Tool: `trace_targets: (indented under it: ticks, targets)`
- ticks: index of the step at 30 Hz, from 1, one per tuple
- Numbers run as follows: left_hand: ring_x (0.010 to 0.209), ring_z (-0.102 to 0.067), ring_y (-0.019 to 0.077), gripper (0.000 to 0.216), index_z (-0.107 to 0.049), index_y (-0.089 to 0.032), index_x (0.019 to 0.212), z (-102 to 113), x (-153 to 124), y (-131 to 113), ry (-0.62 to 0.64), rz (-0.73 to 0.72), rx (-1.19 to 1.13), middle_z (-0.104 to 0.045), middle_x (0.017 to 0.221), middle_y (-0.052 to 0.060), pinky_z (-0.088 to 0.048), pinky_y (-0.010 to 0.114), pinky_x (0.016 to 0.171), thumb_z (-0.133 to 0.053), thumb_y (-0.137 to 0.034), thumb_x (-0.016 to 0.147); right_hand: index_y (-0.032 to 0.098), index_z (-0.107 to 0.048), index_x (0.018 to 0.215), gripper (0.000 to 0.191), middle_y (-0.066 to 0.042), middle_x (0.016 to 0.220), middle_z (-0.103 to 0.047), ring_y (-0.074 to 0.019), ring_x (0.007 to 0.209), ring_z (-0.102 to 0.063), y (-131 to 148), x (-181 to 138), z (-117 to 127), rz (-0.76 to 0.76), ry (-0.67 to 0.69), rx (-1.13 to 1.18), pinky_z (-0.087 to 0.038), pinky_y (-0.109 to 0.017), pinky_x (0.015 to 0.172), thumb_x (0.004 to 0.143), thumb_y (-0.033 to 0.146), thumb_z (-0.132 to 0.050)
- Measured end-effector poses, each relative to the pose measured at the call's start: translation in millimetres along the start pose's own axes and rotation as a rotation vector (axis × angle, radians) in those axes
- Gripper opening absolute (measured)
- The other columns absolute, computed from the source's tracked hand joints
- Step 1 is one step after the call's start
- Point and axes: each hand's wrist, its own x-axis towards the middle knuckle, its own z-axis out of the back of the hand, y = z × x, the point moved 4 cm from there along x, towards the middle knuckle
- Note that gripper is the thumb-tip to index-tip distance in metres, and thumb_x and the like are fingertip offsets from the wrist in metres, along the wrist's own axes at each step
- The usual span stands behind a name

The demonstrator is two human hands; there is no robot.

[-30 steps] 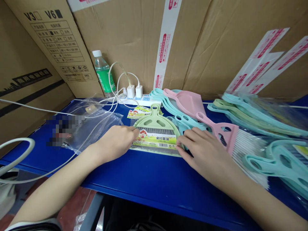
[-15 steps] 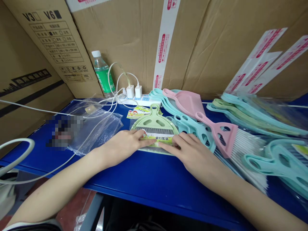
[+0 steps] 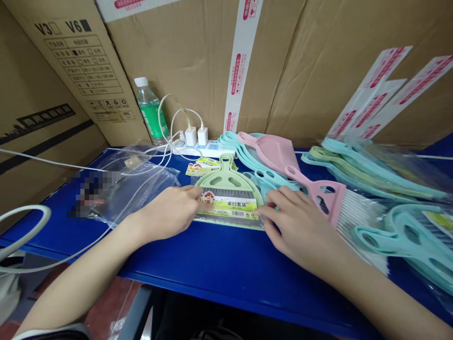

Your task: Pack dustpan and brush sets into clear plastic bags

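A pale green dustpan and brush set (image 3: 228, 182) lies on the blue table in a clear plastic bag, its handle pointing away from me. A printed label card (image 3: 230, 205) lies across the grey bristles. My left hand (image 3: 173, 210) grips the left edge of the set, fingers curled and one fingertip over the card's left end. At the right edge, my right hand (image 3: 292, 219) pinches the bag's side between thumb and fingers. Their exact hold on the plastic is partly hidden. Behind the handle rest more label cards (image 3: 203, 166).
Right of the set lie blue dustpans and brushes (image 3: 272, 177), a pink dustpan (image 3: 274, 151) and a pink brush (image 3: 327, 193). Bagged blue sets (image 3: 406, 236) lie farther right. Empty plastic bags (image 3: 141, 182), cables, a power strip (image 3: 212, 150) and a bottle (image 3: 152, 113) are at left.
My hands have moved apart from the middle of the label card toward the bag's two sides. More of the card now shows.
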Motion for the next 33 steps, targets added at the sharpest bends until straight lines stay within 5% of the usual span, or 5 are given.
trace_targets:
  ticks: [11,16,21,28,33]
  targets:
    - [0.081,-0.066,0.0225,0.021,-0.064,-0.018,0.09,-2,5,7,0.002,0.101,0.058,-0.064,0.087,0.006,-0.053,0.034,0.071,-0.046,-0.026,0.095,0.022,-0.06,0.086,0.017,-0.003,0.068,-0.064,-0.023,0.069,-0.06,-6,1,-7,-0.113,0.122,0.099,-0.041,-0.033,0.059,0.087,0.014,-0.046]
    - [0.072,-0.067,0.0236,0.019,-0.054,-0.014,0.099,-2,7,17,0.048,0.315,0.131,-0.067,0.079,0.008,-0.048,0.031,0.06,-0.043,-0.028,0.095,0.021,-0.056,0.098,0.023,-0.005,0.073,-0.064,-0.0256,0.075,-0.061,-7,-1,-9,-0.204,0.134,0.175,-0.043,-0.035,0.061,0.084,0.011,-0.041]
    - [0.061,-0.061,0.0199,0.019,-0.047,-0.014,0.104,-10,8,28,-0.012,0.334,-0.13,-0.062,0.066,0.002,-0.041,0.029,0.057,-0.042,-0.025,0.089,0.023,-0.05,0.095,0.021,-0.002,0.072,-0.056,-0.0216,0.065,-0.056,-9,1,-8,-0.294,0.098,0.352,-0.042,-0.033,0.058,0.083,0.012,-0.037]
    - [0.044,-0.048,0.0089,0.015,-0.039,-0.021,0.089,-8,6,43,-0.158,0.171,-0.819,-0.051,0.056,-0.008,-0.037,0.02,0.047,-0.042,-0.021,0.075,0.026,-0.049,0.097,0.013,0.005,0.067,-0.045,-0.0146,0.055,-0.051,-22,5,-1,-0.553,-0.054,0.879,-0.044,-0.029,0.053,0.084,0.027,-0.049]
    - [0.043,-0.042,0.0071,0.008,-0.042,-0.021,0.069,7,4,43,-0.34,0.194,-0.97,-0.042,0.053,-0.007,-0.033,0.018,0.041,-0.044,-0.029,0.069,0.031,-0.052,0.106,0.051,0.004,0.084,-0.062,-0.0178,0.079,-0.065,-28,1,-5,-0.928,-0.331,1.518,-0.055,-0.034,0.07,0.064,0.044,-0.079]
